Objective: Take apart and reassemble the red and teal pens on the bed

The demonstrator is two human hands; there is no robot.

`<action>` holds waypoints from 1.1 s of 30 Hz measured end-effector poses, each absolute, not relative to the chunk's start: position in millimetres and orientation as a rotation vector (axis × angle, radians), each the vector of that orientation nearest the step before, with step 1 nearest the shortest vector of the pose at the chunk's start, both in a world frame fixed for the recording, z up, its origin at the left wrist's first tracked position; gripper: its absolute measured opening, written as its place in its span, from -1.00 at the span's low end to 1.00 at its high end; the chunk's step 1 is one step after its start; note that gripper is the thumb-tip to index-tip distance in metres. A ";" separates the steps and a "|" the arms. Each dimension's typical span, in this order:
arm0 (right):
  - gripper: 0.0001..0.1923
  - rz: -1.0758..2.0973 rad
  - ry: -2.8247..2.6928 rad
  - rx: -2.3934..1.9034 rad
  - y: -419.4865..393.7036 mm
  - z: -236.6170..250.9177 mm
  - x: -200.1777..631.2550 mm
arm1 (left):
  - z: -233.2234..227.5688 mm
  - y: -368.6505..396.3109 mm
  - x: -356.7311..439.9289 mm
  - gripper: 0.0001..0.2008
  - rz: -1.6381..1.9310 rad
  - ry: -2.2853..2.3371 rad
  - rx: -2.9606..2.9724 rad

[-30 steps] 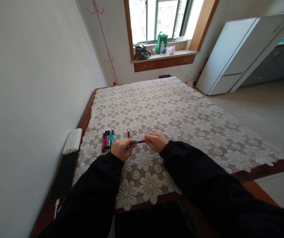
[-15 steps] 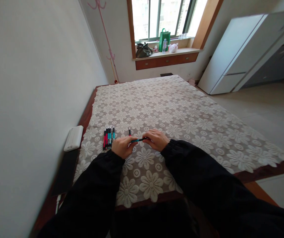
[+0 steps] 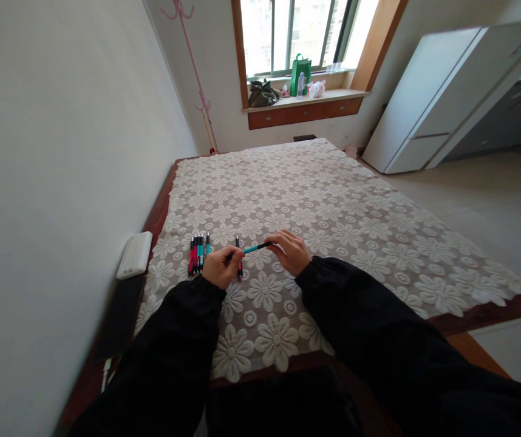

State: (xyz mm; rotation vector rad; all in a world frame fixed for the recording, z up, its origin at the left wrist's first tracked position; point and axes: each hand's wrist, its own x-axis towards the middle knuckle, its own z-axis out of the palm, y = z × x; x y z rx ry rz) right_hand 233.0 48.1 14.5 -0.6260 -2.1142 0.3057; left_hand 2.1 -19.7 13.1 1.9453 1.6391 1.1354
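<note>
The teal pen (image 3: 255, 248) held between the left hand (image 3: 218, 267) and the right hand (image 3: 291, 251) looks like smooth plastic with black ends, as do the red and teal pens (image 3: 198, 254) lying in a row. The tablecloth (image 3: 315, 200) is cream lace, openwork flowers with a rough, matt texture, over a glossy dark wooden table (image 3: 483, 315). Both sleeves (image 3: 370, 328) are matt black cloth. The white box (image 3: 135, 255) by the wall seems smooth plastic with a slight sheen. The wall (image 3: 60, 152) is matt painted.
</note>
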 end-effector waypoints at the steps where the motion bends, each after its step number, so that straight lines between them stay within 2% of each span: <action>1: -0.88 0.302 -2.114 -0.634 48.2 14.3 233.4 | 13.1 -19.5 2.2 -0.74 1.158 1.619 1.915; 7: -0.80 0.229 -2.209 -0.695 49.8 13.4 235.7 | 11.7 -17.1 2.0 -0.81 1.293 1.638 1.889; 18: -0.87 0.460 -2.046 -0.649 50.5 7.4 232.9 | 17.7 -11.7 3.2 -0.66 1.451 1.454 1.351; 25: -0.90 0.460 -2.050 -0.709 50.3 7.7 233.1 | 12.6 -10.1 0.8 -0.70 1.512 1.520 1.415; 33: -0.85 0.411 -2.137 -0.762 50.6 8.0 234.3 | 13.8 -10.6 1.3 -0.71 1.516 1.535 1.398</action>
